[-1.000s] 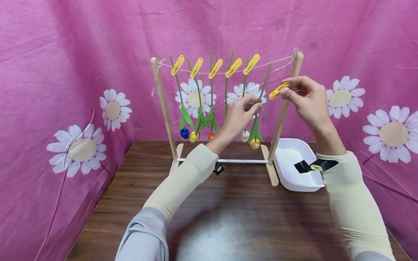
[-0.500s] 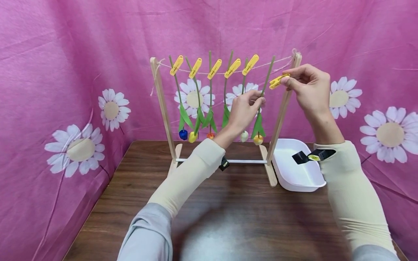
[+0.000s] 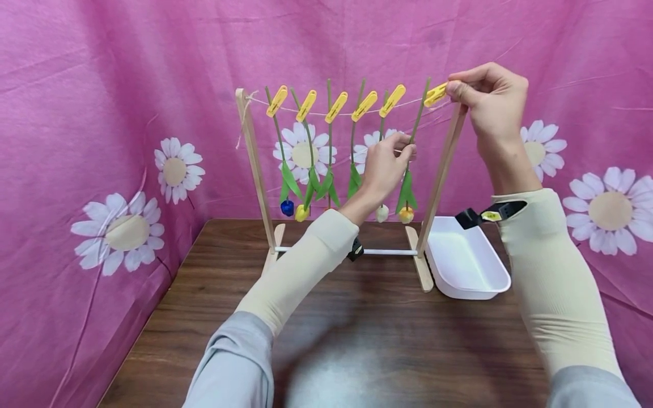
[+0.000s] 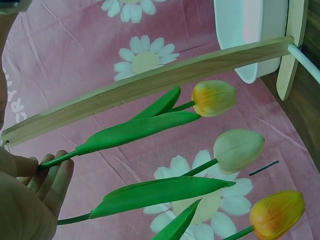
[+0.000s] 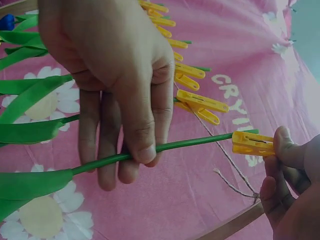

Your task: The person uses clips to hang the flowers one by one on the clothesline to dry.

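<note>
My left hand (image 3: 386, 164) pinches the green stem of an artificial tulip between thumb and fingers. That tulip hangs head down, and its yellow-orange bloom (image 4: 215, 98) shows in the left wrist view. The stem's cut end reaches up beside the string (image 5: 230, 155), near the right post. With thumb and fingers my right hand (image 3: 497, 105) holds a yellow clothespin (image 5: 252, 143). The clothespin's tip is at the upper end of the stem; whether it grips the stem cannot be told. Several tulips hang to the left, each under a yellow clothespin (image 3: 393, 101) on the string.
A wooden frame with a right post (image 3: 441, 181), a left post (image 3: 257, 175) and a white crossbar (image 3: 390, 252) stands on the brown table (image 3: 229, 351). Right of it sits a white plastic basin (image 3: 466, 260). Behind hangs a pink cloth (image 3: 326, 39) with daisies.
My right hand has risen with the clothespin to the string's height, by the stem's end. My left hand has moved the tulip slightly up and to the right.
</note>
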A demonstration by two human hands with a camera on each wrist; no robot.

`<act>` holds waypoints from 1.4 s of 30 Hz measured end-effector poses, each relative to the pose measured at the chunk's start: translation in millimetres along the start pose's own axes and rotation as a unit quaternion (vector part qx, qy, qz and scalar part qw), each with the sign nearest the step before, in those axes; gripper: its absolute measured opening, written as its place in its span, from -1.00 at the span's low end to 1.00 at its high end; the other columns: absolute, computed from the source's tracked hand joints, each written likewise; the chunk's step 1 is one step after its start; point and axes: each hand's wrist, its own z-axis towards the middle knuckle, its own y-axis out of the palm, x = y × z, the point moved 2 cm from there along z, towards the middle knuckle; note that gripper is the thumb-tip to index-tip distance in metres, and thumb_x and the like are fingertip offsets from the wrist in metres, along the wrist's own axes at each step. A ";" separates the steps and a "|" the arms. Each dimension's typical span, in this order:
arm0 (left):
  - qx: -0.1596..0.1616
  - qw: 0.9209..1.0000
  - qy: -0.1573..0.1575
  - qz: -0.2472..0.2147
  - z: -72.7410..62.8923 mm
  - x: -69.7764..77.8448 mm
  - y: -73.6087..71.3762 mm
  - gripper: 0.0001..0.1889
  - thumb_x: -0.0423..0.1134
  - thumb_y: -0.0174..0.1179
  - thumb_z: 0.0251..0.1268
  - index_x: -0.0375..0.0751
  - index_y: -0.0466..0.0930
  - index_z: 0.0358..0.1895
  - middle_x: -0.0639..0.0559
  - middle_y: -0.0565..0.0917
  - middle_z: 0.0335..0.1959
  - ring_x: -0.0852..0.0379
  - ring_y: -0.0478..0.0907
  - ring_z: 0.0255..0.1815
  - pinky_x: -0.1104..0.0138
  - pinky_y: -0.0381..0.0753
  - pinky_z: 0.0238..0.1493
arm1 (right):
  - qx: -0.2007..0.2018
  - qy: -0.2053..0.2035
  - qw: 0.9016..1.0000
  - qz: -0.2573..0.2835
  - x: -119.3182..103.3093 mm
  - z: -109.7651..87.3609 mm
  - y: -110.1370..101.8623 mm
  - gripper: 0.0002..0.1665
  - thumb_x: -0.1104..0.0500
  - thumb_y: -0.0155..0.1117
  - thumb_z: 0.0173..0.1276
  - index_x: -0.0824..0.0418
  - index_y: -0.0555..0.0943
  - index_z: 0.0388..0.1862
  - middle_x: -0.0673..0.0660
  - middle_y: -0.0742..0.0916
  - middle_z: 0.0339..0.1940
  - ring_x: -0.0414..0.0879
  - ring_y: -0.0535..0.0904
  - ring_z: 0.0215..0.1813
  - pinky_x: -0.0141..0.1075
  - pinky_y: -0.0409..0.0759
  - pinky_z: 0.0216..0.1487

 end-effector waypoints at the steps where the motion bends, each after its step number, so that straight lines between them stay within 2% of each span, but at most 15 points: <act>1: 0.000 1.000 0.000 0.000 0.4 0.1 0.2 -0.81 -0.30 0.24 0.60 -0.30 0.73 0.09 -0.08 0.87 -0.08 0.19 0.83 -0.12 0.63 0.67 -0.19 | 0.000 0.010 1.000 -0.003 -0.7 2.0 0.6 -0.90 0.55 0.53 0.20 0.42 0.82 -0.35 0.09 0.82 -0.55 -0.18 0.62 -0.61 -0.50 0.50 -0.60; 5: 0.008 1.000 0.004 0.006 1.9 -1.1 -0.3 -0.80 -0.30 0.24 0.60 -0.32 0.72 0.10 -0.10 0.87 -0.08 0.15 0.84 -0.12 0.62 0.67 -0.23 | -0.002 0.057 0.998 -0.016 -0.4 7.6 2.6 -0.90 0.50 0.57 0.21 0.37 0.83 -0.33 0.09 0.82 -0.57 -0.20 0.51 -0.74 -0.48 0.43 -0.73; 9: 0.015 1.000 0.005 0.008 3.5 -3.3 -0.7 -0.79 -0.31 0.26 0.58 -0.34 0.73 0.10 -0.12 0.87 -0.08 0.11 0.86 -0.12 0.60 0.67 -0.24 | -0.009 0.081 0.996 -0.018 3.1 9.8 3.8 -0.90 0.48 0.59 0.21 0.36 0.84 -0.32 0.09 0.80 -0.60 -0.20 0.40 -0.87 -0.45 0.30 -0.85; 15: 0.005 1.000 -0.011 0.021 5.7 -5.1 0.3 -0.80 -0.29 0.24 0.60 -0.28 0.73 0.10 -0.07 0.87 -0.06 0.20 0.85 -0.12 0.62 0.67 -0.23 | -0.026 0.099 0.994 -0.026 8.4 9.8 4.9 -0.90 0.44 0.60 0.22 0.34 0.85 -0.30 0.08 0.82 -0.58 -0.19 0.37 -0.91 -0.43 0.26 -0.89; 26: 0.003 0.999 -0.002 0.044 10.9 -4.3 -1.2 -0.76 -0.27 0.22 0.62 -0.25 0.72 0.17 -0.05 0.88 -0.05 0.22 0.84 -0.11 0.61 0.64 -0.24 | -0.038 0.114 0.992 -0.044 8.3 11.4 5.6 -0.93 0.41 0.58 0.26 0.30 0.84 -0.30 0.08 0.82 -0.57 -0.19 0.41 -0.91 -0.42 0.30 -0.90; 32: 0.001 0.999 -0.006 0.038 12.2 -5.0 -3.3 -0.76 -0.28 0.18 0.64 -0.23 0.72 0.19 -0.05 0.87 -0.03 0.20 0.84 -0.08 0.60 0.66 -0.20 | -0.046 0.120 0.990 -0.056 6.1 12.9 8.8 -0.91 0.40 0.59 0.26 0.29 0.85 -0.27 0.08 0.82 -0.58 -0.18 0.43 -0.90 -0.39 0.31 -0.91; 38: 0.000 0.999 -0.007 0.038 12.7 -5.4 -4.6 -0.77 -0.29 0.19 0.64 -0.24 0.73 0.17 -0.06 0.87 -0.04 0.18 0.85 -0.07 0.59 0.68 -0.15 | -0.067 0.137 0.984 -0.089 4.4 14.4 10.5 -0.88 0.42 0.57 0.27 0.24 0.87 -0.27 0.05 0.80 -0.61 -0.17 0.46 -0.89 -0.39 0.36 -0.89; 42: -0.003 0.999 -0.009 0.037 12.5 -4.7 -5.0 -0.76 -0.29 0.18 0.64 -0.25 0.72 0.17 -0.07 0.87 -0.03 0.13 0.85 -0.04 0.58 0.69 -0.14 | -0.083 0.143 0.978 -0.125 4.1 14.6 11.2 -0.87 0.36 0.56 0.32 0.21 0.87 -0.17 0.01 0.82 -0.56 -0.17 0.49 -0.88 -0.39 0.37 -0.88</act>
